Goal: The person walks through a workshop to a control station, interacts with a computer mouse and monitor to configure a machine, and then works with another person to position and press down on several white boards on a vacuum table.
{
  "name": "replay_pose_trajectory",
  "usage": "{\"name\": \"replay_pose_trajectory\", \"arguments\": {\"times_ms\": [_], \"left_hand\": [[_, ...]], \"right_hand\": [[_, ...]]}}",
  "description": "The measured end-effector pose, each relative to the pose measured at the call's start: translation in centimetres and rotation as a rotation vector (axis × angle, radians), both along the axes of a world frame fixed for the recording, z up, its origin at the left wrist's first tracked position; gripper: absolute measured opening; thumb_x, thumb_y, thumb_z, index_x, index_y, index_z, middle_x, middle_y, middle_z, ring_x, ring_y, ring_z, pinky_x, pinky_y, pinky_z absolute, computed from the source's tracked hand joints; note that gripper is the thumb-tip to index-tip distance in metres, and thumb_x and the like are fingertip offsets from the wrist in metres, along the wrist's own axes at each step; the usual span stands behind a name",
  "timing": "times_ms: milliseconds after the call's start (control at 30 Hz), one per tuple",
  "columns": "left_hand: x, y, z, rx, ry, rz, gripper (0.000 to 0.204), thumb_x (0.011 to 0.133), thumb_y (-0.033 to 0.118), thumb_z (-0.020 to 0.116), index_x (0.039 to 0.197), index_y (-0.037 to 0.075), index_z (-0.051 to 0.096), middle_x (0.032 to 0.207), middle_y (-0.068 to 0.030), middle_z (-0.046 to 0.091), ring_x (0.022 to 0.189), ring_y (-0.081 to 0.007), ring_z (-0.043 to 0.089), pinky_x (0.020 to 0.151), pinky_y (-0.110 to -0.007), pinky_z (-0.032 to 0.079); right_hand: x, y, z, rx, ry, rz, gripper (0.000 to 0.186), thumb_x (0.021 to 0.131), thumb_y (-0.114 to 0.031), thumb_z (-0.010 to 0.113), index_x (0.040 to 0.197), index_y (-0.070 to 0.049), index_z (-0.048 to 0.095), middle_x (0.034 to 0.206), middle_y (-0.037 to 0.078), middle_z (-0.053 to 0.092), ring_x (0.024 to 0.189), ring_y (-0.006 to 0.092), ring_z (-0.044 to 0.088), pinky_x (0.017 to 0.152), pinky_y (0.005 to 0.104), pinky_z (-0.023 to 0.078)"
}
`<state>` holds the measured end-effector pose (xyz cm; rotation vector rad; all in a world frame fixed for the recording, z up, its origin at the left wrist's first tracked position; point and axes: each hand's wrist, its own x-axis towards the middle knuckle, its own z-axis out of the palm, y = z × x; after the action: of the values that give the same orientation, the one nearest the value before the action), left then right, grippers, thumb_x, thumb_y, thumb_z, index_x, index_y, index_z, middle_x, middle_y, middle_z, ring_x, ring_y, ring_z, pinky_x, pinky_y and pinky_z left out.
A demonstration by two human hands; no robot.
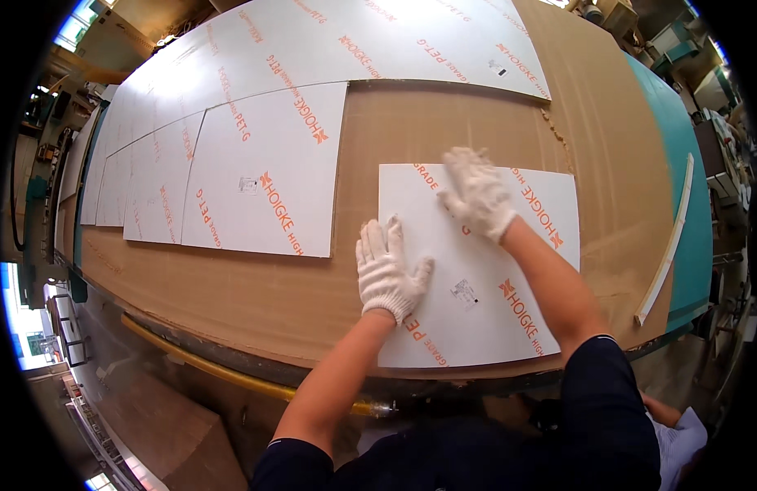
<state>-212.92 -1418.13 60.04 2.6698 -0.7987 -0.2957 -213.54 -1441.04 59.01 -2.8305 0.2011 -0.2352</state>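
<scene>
Both spread open, left hand [388, 266] and right hand [477, 195] overlap the edges of that white panel [478, 266] there.

Brown board [358, 180] passable between white panels [268, 155]; left hand [388, 270] intrudes.

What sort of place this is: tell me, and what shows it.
Probably a panel workshop: white panels lie on a broad worktable, and the left hand and right hand are gloved.

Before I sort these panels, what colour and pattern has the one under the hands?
The panel is white with orange printing, best seen in the head view.
</scene>
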Motion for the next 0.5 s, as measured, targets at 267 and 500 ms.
{"name": "replay_pose_trajectory", "arguments": {"times_ms": [267,500], "left_hand": [[-0.1,-0.7,0.2,-0.011,0.043,-0.069,0.086,0.085,0.048,0.057,0.148,-0.001,0.024,0.150,-0.0332,0.021,0.143,-0.0466,0.015,0.118,-0.050,0.009],[-3.1,5.9,-0.8,-0.066,0.062,-0.271,0.087,0.081,0.046,0.061,0.147,0.000,0.028,0.148,-0.0315,0.025,0.140,-0.0497,0.018,0.117,-0.053,0.011]], "right_hand": [[4.7,5.9,-0.5,0.012,0.001,-0.089,0.065,0.087,-0.041,0.058,0.133,0.003,0.050,0.144,0.022,0.044,0.139,0.0341,0.035,0.117,0.0426,0.023],[-0.3,3.3,-0.3,-0.112,0.016,-0.190,0.064,0.089,-0.033,0.056,0.140,0.002,0.042,0.149,0.021,0.037,0.143,0.0357,0.028,0.119,0.0455,0.016]]}}
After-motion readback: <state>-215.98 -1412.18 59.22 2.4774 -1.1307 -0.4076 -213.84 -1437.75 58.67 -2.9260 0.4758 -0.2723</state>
